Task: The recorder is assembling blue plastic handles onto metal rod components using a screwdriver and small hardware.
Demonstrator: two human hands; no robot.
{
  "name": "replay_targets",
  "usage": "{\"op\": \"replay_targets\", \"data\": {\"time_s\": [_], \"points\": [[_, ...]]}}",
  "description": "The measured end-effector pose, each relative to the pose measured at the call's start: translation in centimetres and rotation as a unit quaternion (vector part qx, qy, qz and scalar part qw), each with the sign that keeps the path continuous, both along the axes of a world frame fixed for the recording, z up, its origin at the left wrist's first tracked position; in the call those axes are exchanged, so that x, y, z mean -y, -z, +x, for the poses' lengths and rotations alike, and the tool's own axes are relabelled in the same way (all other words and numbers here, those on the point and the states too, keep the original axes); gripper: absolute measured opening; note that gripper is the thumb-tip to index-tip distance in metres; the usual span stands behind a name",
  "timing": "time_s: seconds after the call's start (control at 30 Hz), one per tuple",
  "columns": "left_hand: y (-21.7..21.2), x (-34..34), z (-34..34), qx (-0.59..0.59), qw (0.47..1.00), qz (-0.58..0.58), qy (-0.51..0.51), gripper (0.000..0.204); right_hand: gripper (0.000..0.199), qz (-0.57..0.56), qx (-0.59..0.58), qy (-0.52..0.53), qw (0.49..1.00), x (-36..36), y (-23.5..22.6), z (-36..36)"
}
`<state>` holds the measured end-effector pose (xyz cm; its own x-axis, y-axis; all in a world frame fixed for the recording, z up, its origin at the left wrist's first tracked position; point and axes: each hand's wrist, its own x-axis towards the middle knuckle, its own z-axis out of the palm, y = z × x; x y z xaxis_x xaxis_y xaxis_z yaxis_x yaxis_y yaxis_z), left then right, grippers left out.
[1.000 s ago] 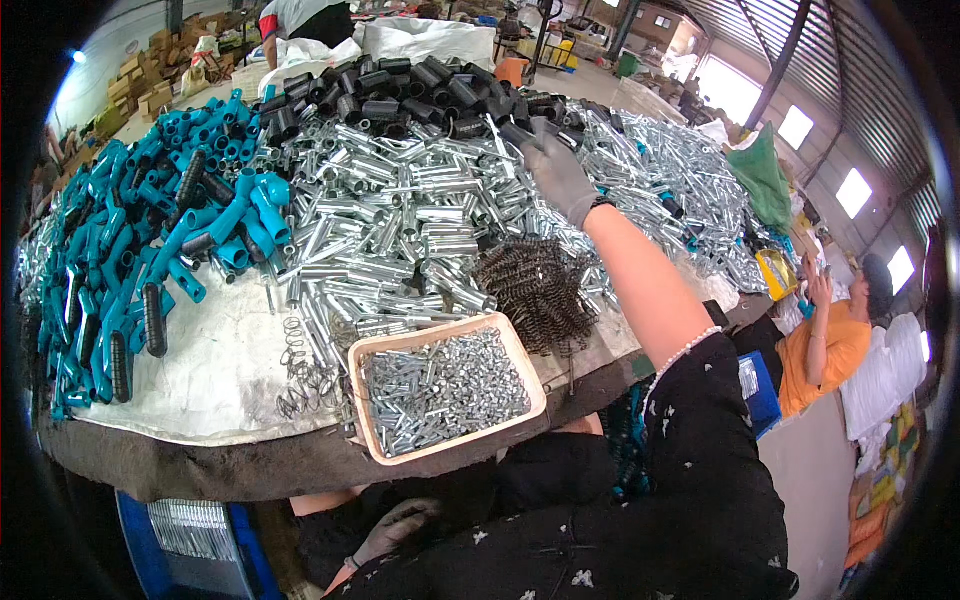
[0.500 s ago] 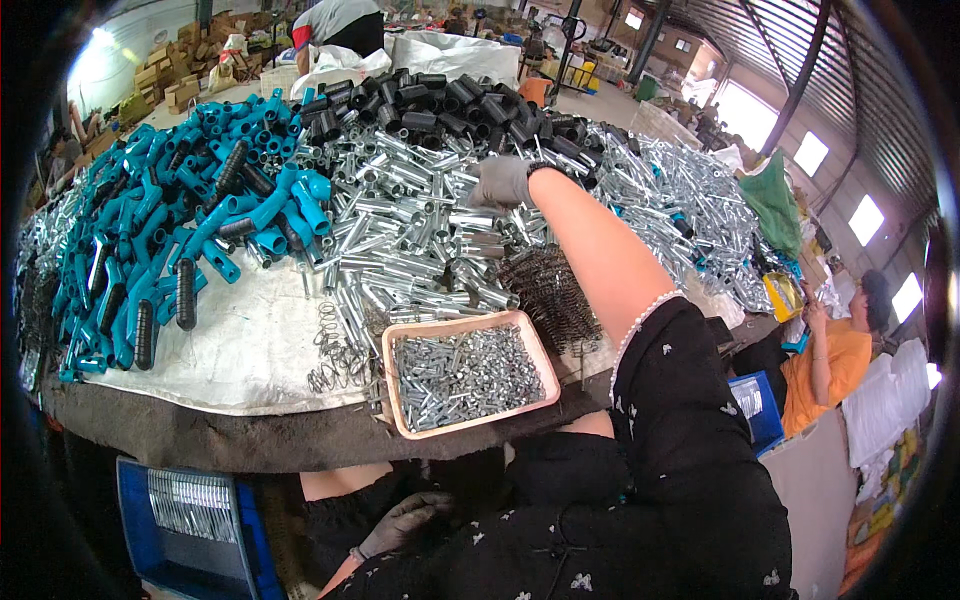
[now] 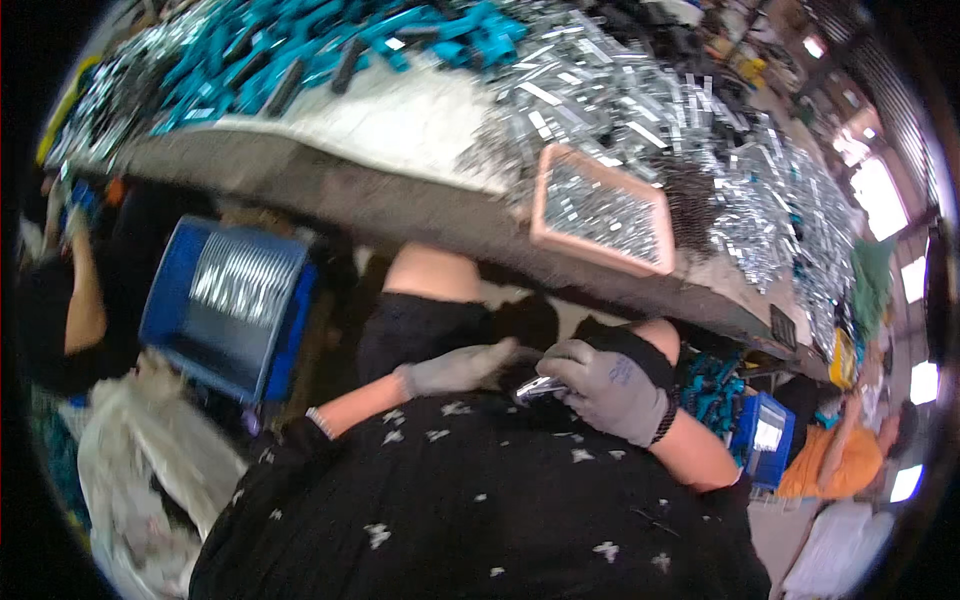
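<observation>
- Hands meet low in the lap, against the dark dotted garment (image 3: 480, 520); both wear grey gloves.
- Right hand (image 3: 605, 390) is curled around a small shiny metal part (image 3: 540, 388), fingers closed over one end of it, the bright tip poking out toward the left hand.
- Left hand (image 3: 455, 368) lies just beside it, fingers stretched out flat toward the metal part; whether the fingertips actually touch it is too blurred to tell.
- Beyond the hands, the bare knees press up under the table edge (image 3: 400, 205).
- Left of the left hand, on the floor, stands a blue crate (image 3: 230, 310) with silvery pieces inside.
- Right of the right hand, a smaller blue bin (image 3: 762, 438) sits low, with teal pieces just beside it.
- Above the hands on the table, a pink tray (image 3: 600, 210) holds small metal bits.
- Farther off lie heaps of silver tubes (image 3: 640, 95) and teal handles (image 3: 330, 35).
</observation>
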<state>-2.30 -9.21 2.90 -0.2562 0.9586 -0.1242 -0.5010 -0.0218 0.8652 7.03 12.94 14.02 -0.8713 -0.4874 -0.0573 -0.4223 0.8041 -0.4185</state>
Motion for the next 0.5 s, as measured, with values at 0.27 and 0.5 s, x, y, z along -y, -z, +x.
{"op": "replay_targets", "data": {"time_s": [0.27,0.5], "points": [[-3.5,-0.8,4.4,-0.244,0.962,-0.123,0.002,0.039,0.014,-0.511,0.001,0.271,0.816,2.0,1.5,6.4],[-4.7,-0.1,6.3,-0.259,0.964,-0.052,-0.028,0.040,0.012,-0.733,-0.040,0.202,0.649,4.9,2.3,6.4]]}}
